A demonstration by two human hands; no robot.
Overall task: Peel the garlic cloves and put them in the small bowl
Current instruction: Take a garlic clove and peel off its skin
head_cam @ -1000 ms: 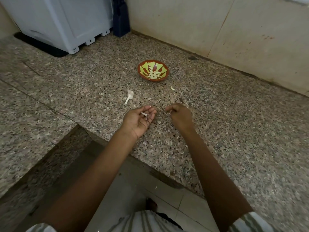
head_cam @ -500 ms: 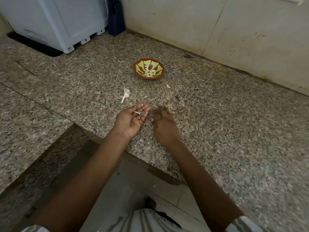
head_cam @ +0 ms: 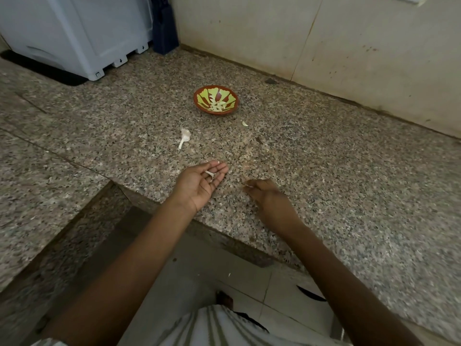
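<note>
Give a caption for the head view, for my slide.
A garlic scrap rests on the upturned left hand; peeled cloves lie in the small bowl.

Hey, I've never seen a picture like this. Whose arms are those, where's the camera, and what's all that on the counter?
No machine here: a camera worn on a person's head looks down at their arms. The left hand lies palm up with a white garlic scrap on it. The right hand is blurred; whether its fingers hold the pale bit at their tips is unclear. On the granite counter sit a small bowl of peeled cloves, a garlic remnant and one loose clove.
</note>
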